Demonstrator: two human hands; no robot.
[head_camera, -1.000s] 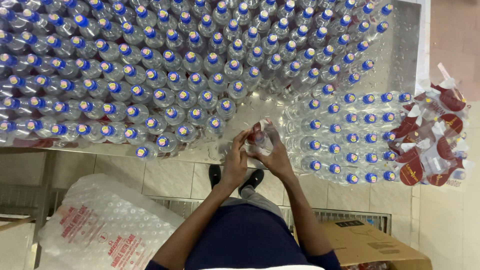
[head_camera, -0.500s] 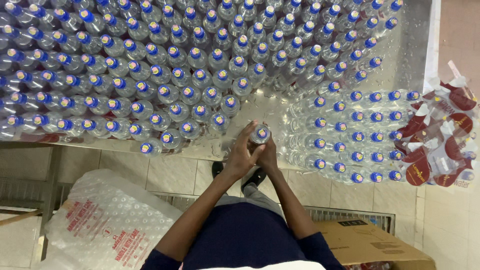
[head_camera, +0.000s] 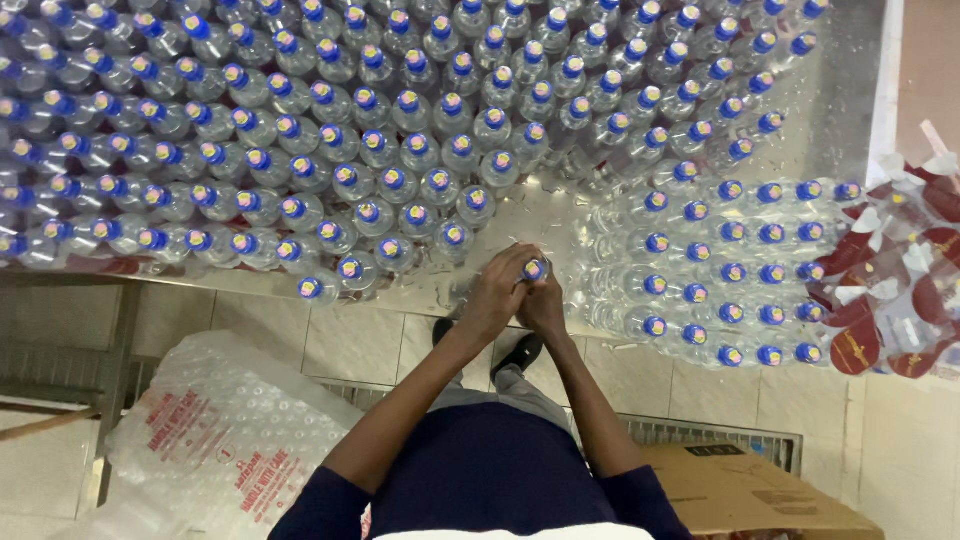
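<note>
Left of the hands, a dense crowd of clear plastic bottles with blue caps (head_camera: 330, 130) is standing upright on the metal table (head_camera: 560, 225), seemingly finished. Below and left, a printed bubble-wrap bag (head_camera: 215, 430) is lying on the floor. At centre, the left hand (head_camera: 495, 295) and right hand (head_camera: 545, 305) are closing together around one clear blue-capped bottle (head_camera: 534, 268), gripping it near the cap at the table's near edge. Right of the hands, shrink-wrapped packs of blue-capped bottles (head_camera: 720, 270) are lying flat, apparently waiting, beside red-and-white sachets (head_camera: 900, 280).
</note>
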